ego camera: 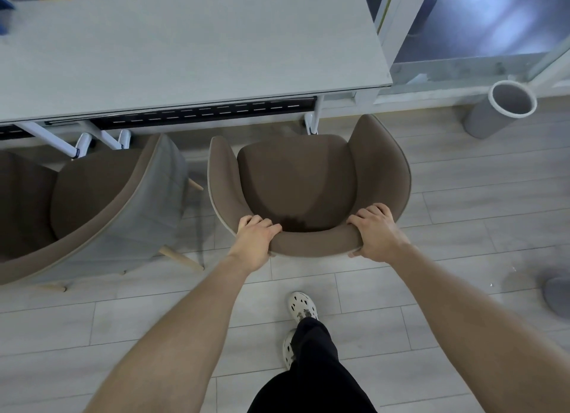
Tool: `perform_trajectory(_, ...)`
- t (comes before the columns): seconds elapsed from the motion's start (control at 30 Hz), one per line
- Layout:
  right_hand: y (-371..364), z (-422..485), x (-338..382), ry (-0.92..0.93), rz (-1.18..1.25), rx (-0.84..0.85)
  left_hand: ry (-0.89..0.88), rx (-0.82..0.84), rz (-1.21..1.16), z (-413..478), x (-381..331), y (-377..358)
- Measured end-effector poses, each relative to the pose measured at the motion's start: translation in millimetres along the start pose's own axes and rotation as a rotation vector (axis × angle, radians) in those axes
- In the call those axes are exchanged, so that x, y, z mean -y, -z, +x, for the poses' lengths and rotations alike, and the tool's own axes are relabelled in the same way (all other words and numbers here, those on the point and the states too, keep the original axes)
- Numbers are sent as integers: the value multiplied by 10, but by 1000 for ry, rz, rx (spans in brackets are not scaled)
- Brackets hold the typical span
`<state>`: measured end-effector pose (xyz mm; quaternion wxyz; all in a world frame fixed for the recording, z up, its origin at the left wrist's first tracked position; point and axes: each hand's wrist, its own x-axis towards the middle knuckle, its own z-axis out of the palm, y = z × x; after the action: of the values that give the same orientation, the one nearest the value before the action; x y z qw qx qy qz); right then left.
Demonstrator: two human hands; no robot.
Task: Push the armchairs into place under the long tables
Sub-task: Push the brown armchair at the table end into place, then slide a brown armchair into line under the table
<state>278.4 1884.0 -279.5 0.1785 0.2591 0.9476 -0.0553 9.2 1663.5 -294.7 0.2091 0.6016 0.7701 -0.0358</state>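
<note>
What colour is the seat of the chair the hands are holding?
The chair seat is brown, clearest in the head view.

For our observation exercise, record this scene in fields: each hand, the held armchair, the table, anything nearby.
long table: pale top, white legs
armchair: faces it, seat not yet under
left hand: grips backrest rim
right hand: grips same rim, further right
second armchair: left, turned at an angle
grey bin: floor, right of table
</note>
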Motion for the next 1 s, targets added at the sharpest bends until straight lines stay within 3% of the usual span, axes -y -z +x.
perform_trajectory(0.43,16,52,15,22,23,-33,35,-23,9,33,71,-15)
perform_trajectory(0.7,222,4,173,-40,-9,125,-28,25,-39,18,81,41)
perform_trajectory(0.83,513,134,869,52,135,273,-105,-59,-91,-223,315,60)
perform_trajectory(1.0,783,715,2204,171,196,133,80,-183,-90,-830,1276,256)
